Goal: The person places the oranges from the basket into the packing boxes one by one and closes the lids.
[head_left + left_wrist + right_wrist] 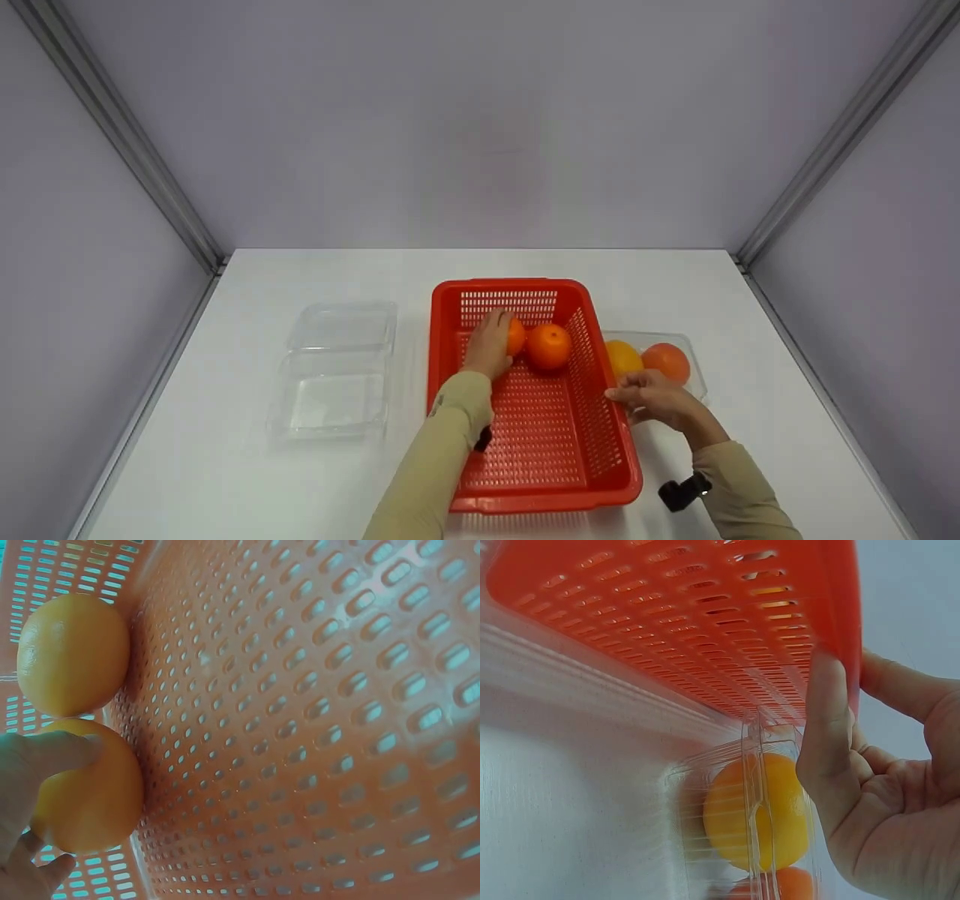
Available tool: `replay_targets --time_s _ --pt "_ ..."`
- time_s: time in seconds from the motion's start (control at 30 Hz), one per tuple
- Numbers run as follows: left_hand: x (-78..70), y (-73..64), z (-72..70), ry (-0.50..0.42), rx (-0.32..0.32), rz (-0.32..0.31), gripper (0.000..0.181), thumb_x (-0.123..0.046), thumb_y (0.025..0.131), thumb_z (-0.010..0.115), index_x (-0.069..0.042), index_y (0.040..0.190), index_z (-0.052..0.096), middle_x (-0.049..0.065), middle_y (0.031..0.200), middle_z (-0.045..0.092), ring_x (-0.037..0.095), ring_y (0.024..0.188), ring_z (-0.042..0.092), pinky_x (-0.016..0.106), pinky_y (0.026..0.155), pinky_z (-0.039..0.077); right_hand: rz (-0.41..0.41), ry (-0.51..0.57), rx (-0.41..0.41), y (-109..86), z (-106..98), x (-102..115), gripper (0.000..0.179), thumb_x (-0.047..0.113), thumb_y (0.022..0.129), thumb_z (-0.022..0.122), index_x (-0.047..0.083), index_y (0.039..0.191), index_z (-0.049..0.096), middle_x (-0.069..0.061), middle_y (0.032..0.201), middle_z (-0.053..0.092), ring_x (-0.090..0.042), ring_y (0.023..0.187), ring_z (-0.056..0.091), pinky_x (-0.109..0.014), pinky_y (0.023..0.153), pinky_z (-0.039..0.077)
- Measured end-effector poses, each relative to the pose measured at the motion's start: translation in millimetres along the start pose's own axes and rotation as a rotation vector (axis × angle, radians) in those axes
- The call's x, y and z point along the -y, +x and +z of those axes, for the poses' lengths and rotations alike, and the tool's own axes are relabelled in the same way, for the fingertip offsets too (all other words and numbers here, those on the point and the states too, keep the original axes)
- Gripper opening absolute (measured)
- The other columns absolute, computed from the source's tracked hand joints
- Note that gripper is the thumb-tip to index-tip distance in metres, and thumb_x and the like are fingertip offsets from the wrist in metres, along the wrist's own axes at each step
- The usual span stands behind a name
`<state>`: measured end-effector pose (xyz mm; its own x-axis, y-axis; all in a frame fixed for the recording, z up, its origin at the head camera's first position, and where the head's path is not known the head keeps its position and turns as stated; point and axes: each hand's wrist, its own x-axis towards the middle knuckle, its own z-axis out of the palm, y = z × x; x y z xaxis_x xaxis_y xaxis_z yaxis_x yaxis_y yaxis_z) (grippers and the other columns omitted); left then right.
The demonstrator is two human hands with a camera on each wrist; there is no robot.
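Observation:
Inside a red perforated plastic basket (540, 502), my left hand (489, 346) grips an orange (515, 337) near the far end. The left wrist view shows its thumb lying over that orange and other fingers curled at its side. A second orange (549, 347) sits right beside it in the basket. At the basket's right side, my right hand (664, 399) pinches the rim between thumb and fingers, as the right wrist view shows. Just beyond that rim is a clear plastic container (699, 381) holding a yellow fruit (742, 806) and a reddish-orange fruit (667, 364).
Left of the basket, an opened clear clamshell container (336, 405) lies on the white table (202, 465). Pale walls (480, 135) enclose the table at the back and both sides.

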<state>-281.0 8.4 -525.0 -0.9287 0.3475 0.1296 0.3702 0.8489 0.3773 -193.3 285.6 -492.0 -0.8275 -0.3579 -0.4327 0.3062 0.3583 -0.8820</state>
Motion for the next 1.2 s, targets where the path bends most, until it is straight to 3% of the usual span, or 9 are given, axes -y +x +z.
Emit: replay_targets --time_s 0.57,0.9,1.2 --pt "-1.2 -0.4 -2.4 -0.012 0.178 -0.064 0.083 -0.008 0.069 0.085 -0.004 0.139 0.041 0.017 0.141 0.045 0.035 0.131 0.046 0.046 0.107 0.047 -0.005 0.002 0.010 2.6 -1.7 -0.8 0.014 0.024 0.093 0.063 0.012 0.087 0.060 0.007 0.076 0.062 -0.006 0.067 0.059 -0.025 0.063 0.057" --pt "0.4 1.5 -0.8 -0.049 0.213 -0.059 0.082 -0.006 0.070 0.084 -0.004 0.139 0.041 0.018 0.140 0.045 0.036 0.132 0.045 0.046 0.109 0.045 -0.009 0.001 0.005 3.1 -3.4 0.3 0.014 0.024 0.093 0.063 0.011 0.088 0.060 0.007 0.077 0.063 -0.007 0.067 0.060 -0.025 0.062 0.057" --pt "1.4 4.1 -0.3 -0.084 0.230 -0.094 0.081 -0.005 0.072 0.082 -0.005 0.141 0.040 0.015 0.141 0.045 0.032 0.134 0.043 0.044 0.113 0.042 -0.030 0.004 0.011 3.1 -3.7 2.6 0.014 0.021 0.095 0.060 0.008 0.090 0.059 0.007 0.076 0.061 -0.005 0.065 0.058 -0.023 0.060 0.057"
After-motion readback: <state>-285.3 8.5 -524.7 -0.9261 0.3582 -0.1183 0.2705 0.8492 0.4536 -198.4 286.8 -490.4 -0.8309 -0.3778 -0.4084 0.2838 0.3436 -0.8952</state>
